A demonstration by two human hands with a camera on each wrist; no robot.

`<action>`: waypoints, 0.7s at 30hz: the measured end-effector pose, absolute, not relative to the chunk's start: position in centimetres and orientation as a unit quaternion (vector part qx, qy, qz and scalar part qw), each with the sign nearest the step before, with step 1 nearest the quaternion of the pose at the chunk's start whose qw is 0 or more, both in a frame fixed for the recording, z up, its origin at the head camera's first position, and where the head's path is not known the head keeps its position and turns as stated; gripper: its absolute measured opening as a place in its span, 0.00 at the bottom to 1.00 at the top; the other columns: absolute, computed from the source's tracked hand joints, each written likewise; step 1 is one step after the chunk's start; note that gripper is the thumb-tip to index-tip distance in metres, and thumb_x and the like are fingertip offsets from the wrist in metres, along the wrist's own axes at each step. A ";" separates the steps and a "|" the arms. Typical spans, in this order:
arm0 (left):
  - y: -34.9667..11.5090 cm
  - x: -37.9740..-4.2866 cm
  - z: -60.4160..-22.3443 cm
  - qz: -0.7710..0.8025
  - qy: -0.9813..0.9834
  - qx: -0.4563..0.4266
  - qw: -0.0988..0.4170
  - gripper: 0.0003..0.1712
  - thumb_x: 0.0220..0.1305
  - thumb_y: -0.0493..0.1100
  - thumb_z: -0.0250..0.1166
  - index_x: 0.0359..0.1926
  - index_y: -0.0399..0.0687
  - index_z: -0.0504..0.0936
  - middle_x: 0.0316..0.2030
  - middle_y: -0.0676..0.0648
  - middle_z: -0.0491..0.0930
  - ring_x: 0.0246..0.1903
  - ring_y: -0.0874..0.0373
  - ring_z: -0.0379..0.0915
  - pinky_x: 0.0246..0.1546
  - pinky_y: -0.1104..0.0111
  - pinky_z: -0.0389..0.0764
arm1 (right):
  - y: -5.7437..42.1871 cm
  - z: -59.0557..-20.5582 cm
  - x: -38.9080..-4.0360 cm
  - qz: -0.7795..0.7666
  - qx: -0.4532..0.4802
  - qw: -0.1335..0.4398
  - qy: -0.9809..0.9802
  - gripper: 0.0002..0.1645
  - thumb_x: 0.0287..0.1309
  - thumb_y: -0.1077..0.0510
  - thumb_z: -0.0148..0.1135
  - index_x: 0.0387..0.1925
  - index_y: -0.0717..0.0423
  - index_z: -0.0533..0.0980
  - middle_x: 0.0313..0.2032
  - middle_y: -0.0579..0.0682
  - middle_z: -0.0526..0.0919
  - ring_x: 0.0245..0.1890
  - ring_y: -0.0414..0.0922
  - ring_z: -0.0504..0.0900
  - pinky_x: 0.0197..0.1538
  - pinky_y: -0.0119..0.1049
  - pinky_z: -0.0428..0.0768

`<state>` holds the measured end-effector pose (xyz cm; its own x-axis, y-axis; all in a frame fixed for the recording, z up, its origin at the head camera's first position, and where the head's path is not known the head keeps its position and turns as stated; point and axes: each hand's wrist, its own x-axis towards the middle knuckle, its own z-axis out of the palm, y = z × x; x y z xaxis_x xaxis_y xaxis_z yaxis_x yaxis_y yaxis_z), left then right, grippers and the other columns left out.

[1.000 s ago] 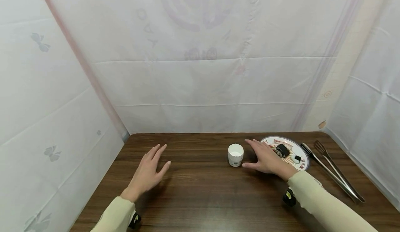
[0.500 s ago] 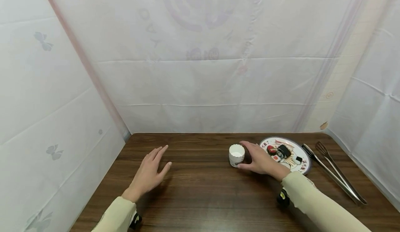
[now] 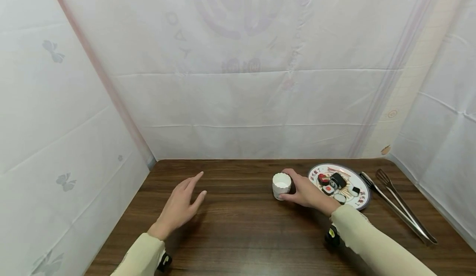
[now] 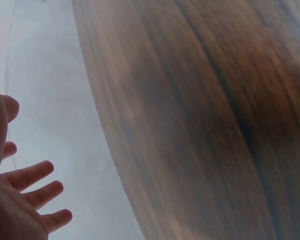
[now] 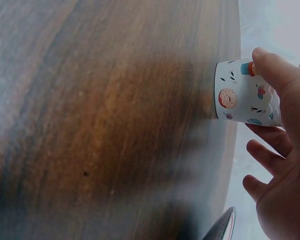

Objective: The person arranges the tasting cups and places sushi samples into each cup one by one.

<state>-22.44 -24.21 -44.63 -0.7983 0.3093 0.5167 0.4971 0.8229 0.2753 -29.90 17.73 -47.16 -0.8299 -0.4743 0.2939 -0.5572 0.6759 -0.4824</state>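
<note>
A white paper cupcake cup [image 3: 281, 186] with a scalloped rim stands upright on the wooden table, its inside facing up in the head view. My right hand [image 3: 305, 190] holds it from the right, thumb on the near side and index finger round the far side. Printed donuts and cupcakes show on the cup's wall [image 5: 240, 95] in the right wrist view; the other fingers spread away from it. To the left, my left hand [image 3: 182, 201] hovers over the table with fingers extended and nothing in it.
Right of the right hand lies a round plate [image 3: 362, 203] with several sushi pieces, among them a dark roll [image 3: 337, 181]. Metal tongs [image 3: 398, 208] lie beside it near the table's right side. White cloth walls [image 3: 230, 102] enclose the table's back and sides.
My right hand has moved left to the cup and closed its thumb and index finger around it, uncovering more of the plate. The left hand has barely shifted.
</note>
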 end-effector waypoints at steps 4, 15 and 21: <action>-23.4 -22.5 -44.2 -0.212 -0.926 -0.218 0.224 0.33 0.74 0.48 0.64 0.75 0.45 0.68 0.64 0.37 0.77 0.61 0.37 0.74 0.61 0.39 0.71 | 17.7 -47.2 -29.8 0.288 0.281 0.070 -0.913 0.48 0.54 0.48 0.79 0.68 0.62 0.64 0.48 0.59 0.85 0.45 0.54 0.86 0.47 0.52 0.83; -19.3 -23.5 -42.6 -0.235 -0.919 -0.258 0.183 0.19 0.76 0.46 0.62 0.62 0.46 0.81 0.53 0.45 0.85 0.47 0.51 0.84 0.48 0.53 0.83 | 17.9 -47.0 -29.7 0.283 0.277 0.062 -0.916 0.43 0.54 0.47 0.79 0.64 0.58 0.67 0.47 0.57 0.85 0.44 0.52 0.86 0.46 0.52 0.83; -16.6 -24.4 -42.1 -0.230 -0.908 -0.300 0.178 0.12 0.75 0.44 0.63 0.54 0.46 0.86 0.47 0.47 0.88 0.41 0.57 0.85 0.42 0.59 0.85 | 17.9 -46.9 -29.6 0.284 0.276 0.051 -0.917 0.42 0.54 0.47 0.79 0.63 0.58 0.68 0.49 0.56 0.85 0.46 0.51 0.85 0.48 0.51 0.82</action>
<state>-24.35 -16.61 -42.05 -0.7563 0.4632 0.4620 0.6272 0.7143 0.3106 -29.64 17.91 -46.91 -0.8421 -0.4773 0.2510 -0.5356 0.6865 -0.4917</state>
